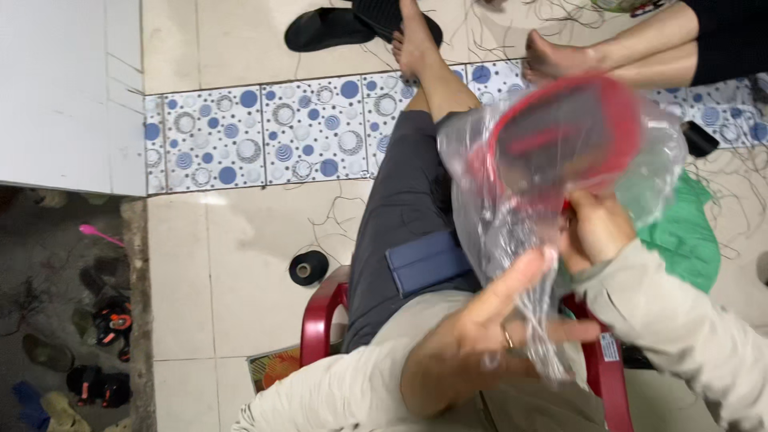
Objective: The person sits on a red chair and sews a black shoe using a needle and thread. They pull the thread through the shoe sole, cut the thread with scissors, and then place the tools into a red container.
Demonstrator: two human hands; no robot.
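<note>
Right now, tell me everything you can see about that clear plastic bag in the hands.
The clear plastic bag is thin, crinkled and see-through, with shiny creases. Inside sits a red-rimmed oval item with a dark, mesh-like middle, blurred so its kind is unclear. The bag is held up over the lap, above a red plastic chair. The right hand grips it from below near the red rim; the left hand, open-fingered, touches the bag's loose lower end, which hangs down bunched.

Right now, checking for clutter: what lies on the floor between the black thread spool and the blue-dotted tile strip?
Head view: only loose dark threads on bare beige tile between spool and strip.
</note>
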